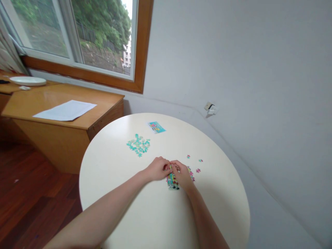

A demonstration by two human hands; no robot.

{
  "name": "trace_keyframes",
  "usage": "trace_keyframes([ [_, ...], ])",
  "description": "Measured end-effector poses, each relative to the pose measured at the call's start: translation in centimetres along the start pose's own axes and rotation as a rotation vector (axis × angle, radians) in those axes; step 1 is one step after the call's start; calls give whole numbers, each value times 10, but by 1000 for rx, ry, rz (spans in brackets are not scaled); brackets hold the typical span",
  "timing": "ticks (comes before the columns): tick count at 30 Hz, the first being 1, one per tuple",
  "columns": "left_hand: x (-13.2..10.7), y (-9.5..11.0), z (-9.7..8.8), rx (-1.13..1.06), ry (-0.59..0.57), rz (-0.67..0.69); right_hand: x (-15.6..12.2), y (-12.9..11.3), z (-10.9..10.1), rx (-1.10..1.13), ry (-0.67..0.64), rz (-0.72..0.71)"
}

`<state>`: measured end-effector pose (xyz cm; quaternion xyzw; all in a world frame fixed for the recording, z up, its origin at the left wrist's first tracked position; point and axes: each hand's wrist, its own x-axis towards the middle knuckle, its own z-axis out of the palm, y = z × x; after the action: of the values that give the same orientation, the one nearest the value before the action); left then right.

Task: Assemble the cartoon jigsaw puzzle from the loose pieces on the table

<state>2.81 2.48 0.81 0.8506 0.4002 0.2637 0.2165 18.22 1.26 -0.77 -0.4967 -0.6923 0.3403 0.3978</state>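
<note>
A partly joined jigsaw puzzle (pixel 172 183), with yellow, teal and pink in its picture, lies on the white round table (pixel 145 218). Over its top left edge my left hand (pixel 158 168) is closed, thumb and fingertips pinched on a small puzzle piece (pixel 171 167). My right hand (pixel 183 174) meets it from the other side, its fingers bent and closed around the same spot. This hand covers much of the puzzle's middle. Both fingertips almost touch, so the piece between them is mostly hidden.
Several teal puzzle pieces (pixel 139 145) lie in a heap at the left. Behind them is a small picture card (pixel 156 127). Loose pink pieces (pixel 198 170) lie right of my hands. A wooden desk (pixel 109 103) with a paper sheet (pixel 66 110) stands beyond; a wall borders the right.
</note>
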Motion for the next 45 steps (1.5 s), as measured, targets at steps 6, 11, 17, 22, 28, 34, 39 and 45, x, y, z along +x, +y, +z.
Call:
trace_keyframes([
  [6, 0, 2, -1, -59, 7, -27, 0, -1, 0, 57, 6, 1],
  [11, 0, 4, -2, -99, 7, -55, 0, 1, 0, 54, 16, 9],
  [17, 0, 2, 1, -155, 8, -98, 0, 0, 0, 51, 2, 4],
  [22, 3, -3, 3, -200, -9, -131, 0, 2, 1, 57, 7, 46],
  [28, 2, -4, -4, -272, -70, -162, 0, 5, 2, 87, 51, 34],
  [34, -1, 4, -17, -320, -185, -127, -1, 3, 1, 67, 53, 36],
  [39, -5, 11, -24, -337, -296, -70, -1, -1, 1, 32, 5, 7],
  [45, -6, 7, -29, -340, -344, -51, -3, -2, 0, -17, 11, 17],
])
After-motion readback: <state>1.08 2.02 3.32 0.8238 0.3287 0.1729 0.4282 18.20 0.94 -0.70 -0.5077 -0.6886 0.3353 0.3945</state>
